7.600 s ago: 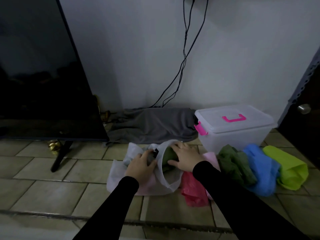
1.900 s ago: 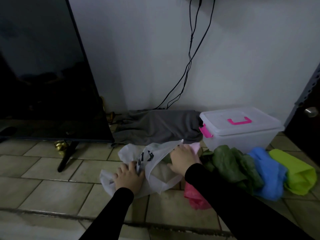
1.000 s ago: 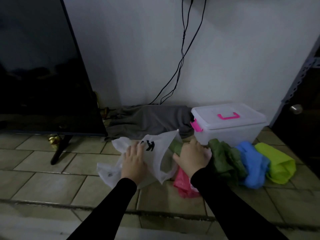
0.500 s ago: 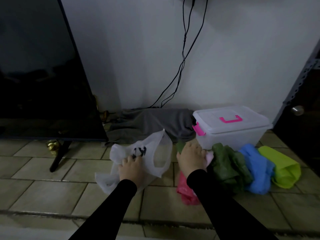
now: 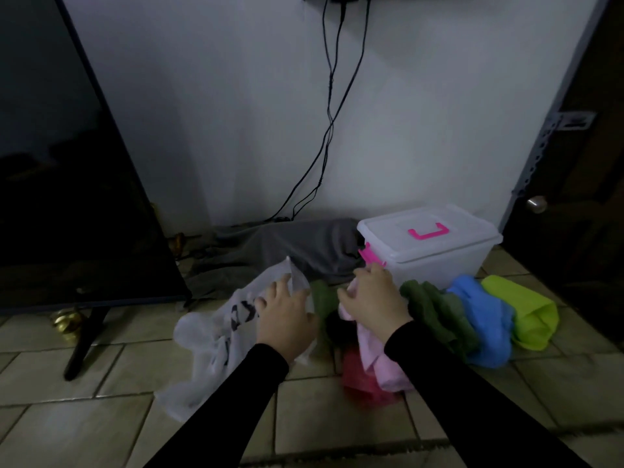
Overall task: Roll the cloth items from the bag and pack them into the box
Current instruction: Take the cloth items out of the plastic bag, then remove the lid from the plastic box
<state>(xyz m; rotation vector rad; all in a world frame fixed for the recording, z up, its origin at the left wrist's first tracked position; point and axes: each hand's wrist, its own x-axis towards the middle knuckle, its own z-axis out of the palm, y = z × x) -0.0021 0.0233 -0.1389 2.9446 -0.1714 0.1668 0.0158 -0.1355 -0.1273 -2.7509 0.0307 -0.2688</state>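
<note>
The left hand (image 5: 287, 319) lay on the white plastic bag (image 5: 216, 336), fingers spread and fairly straight, pressing its upper edge down against the tiled floor (image 5: 84, 430); the bag, printed with dark lettering, sprawled flat to the left of the cloths. The right hand (image 5: 373, 304) had its fingers curled over the top of a pale pink cloth (image 5: 378, 359), apparently gripping it, though the fingertips were hidden behind the knuckles. That pink cloth draped down over a red cloth (image 5: 358, 383) lying on the tiles. Between the two hands a dark green cloth (image 5: 322, 297) showed, and whether it sat in the bag's mouth or just beside it could not be told. To the right lay a row of loose pieces, touching one another: an olive green cloth (image 5: 435, 312), a blue cloth (image 5: 483, 319) and a lime green cloth (image 5: 520, 312), all crowded against the front of the clear plastic storage box (image 5: 442, 265). The box stood against the wall with its lid (image 5: 429, 231) on, a pink handle (image 5: 429, 231) on top and a pink latch (image 5: 369, 257) at its left end just above the right hand's fingers. Behind the bag a grey garment (image 5: 290, 248) lay heaped along the wall under hanging black cables (image 5: 332, 106). A dark television (image 5: 67, 163) on a black stand leg (image 5: 82, 342) filled the left side, and a door with a round knob (image 5: 536, 204) stood at the far right.
</note>
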